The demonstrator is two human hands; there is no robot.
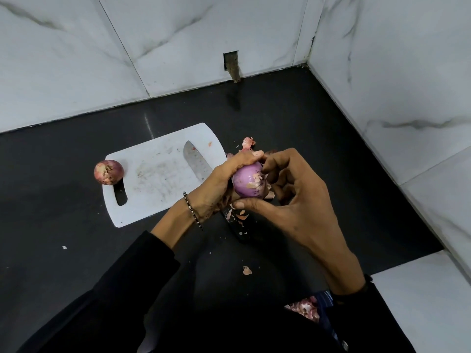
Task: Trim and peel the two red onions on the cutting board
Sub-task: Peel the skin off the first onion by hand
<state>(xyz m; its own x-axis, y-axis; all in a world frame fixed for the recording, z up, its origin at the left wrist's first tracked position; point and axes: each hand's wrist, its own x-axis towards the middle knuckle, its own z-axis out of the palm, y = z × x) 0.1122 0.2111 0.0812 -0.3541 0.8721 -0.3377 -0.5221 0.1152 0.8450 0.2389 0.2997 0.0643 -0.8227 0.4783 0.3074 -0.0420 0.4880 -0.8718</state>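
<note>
Kitchen: dark counter [293,128], marble-look tile walls [76,59], cutting board [158,174].

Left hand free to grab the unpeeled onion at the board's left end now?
Probably not yet: the left hand grips the partly peeled onion. The path over the cutting board to the unpeeled onion looks open.

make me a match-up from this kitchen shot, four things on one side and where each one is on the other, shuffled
Things
1. mostly peeled onion
2. unpeeled onion
3. knife
4. loose skin scrap

Places
A. on the dark counter, near the person
B. held between the left hand and the right hand
C. at the cutting board's left edge
D. blade on the board, handle off it

Pairs: 1-B, 2-C, 3-D, 4-A
</note>
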